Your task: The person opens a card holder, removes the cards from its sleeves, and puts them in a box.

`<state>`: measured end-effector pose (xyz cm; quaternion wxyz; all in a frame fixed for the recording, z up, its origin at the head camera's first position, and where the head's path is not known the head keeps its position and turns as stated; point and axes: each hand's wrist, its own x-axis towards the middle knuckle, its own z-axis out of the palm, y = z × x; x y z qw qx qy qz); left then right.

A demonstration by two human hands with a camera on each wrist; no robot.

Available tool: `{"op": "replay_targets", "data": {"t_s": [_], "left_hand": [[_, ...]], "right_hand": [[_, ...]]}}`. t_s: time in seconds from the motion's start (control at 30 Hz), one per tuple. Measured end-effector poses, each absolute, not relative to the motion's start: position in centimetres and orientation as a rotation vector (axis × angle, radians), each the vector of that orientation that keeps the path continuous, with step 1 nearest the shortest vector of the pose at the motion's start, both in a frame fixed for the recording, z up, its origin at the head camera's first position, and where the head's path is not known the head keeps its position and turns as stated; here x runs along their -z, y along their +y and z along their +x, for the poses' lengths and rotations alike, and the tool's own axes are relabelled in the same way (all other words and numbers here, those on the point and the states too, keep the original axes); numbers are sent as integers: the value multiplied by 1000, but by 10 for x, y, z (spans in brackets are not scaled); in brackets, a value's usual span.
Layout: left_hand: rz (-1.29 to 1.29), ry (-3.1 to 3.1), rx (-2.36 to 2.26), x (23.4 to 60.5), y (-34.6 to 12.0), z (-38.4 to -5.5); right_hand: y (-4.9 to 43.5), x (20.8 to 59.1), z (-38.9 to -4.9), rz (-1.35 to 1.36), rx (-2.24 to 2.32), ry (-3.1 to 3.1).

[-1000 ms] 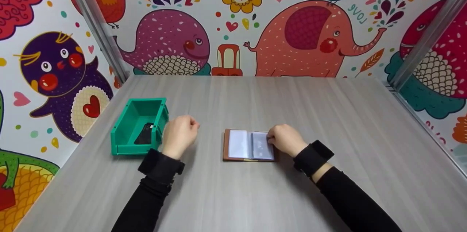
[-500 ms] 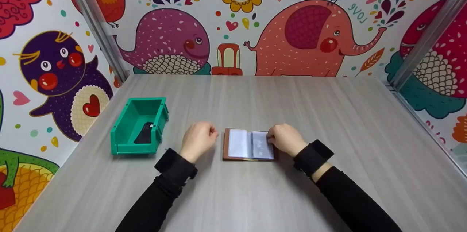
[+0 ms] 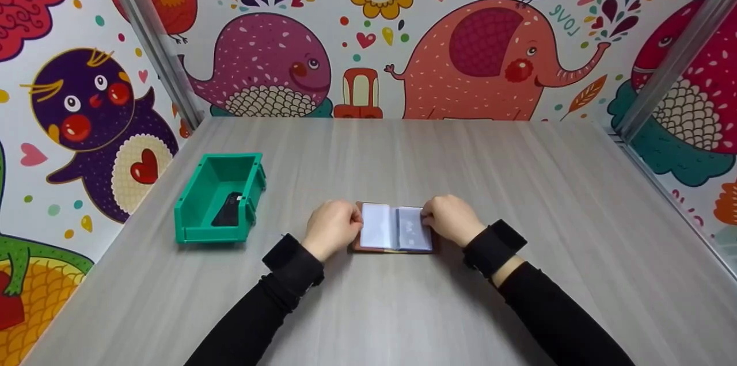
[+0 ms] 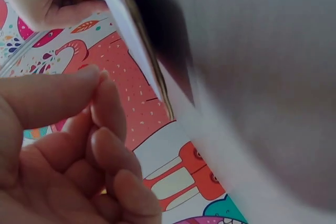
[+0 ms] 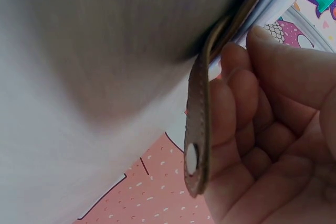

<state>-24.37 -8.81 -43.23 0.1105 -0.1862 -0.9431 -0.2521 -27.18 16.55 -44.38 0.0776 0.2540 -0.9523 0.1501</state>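
An open brown card holder (image 3: pixel 377 228) with clear plastic sleeves lies flat on the table in the head view. My right hand (image 3: pixel 454 220) pinches the sleeves at its right edge; in the right wrist view the thumb (image 5: pixel 294 66) lies on top and the other fingers are curled beneath. A brown strap (image 5: pixel 197 124) with a metal snap sticks out beside those fingers. At the left edge of the card holder is my left hand (image 3: pixel 333 229). Its thumb and index fingertips meet with nothing between them, a small gap from the cover's edge in the left wrist view.
A green plastic bin (image 3: pixel 210 235) stands to the left on the table (image 3: pixel 368 308), with a flat black item (image 3: pixel 228 210) inside. Behind the table rises a wall (image 3: pixel 380 44) printed with cartoon animals, and metal posts (image 3: pixel 152 38) stand at the corners.
My left hand has moved right, from beside the green bin to the left edge of the card holder. The right hand and the card holder have stayed in place.
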Motion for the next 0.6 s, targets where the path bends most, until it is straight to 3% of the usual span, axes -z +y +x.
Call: {"op": "replay_targets", "data": {"t_s": [0.6], "left_hand": [[-602,-2901,651,439,-79,-245]], "right_hand": [[165,444,-272,756,-442,-2855]]}}
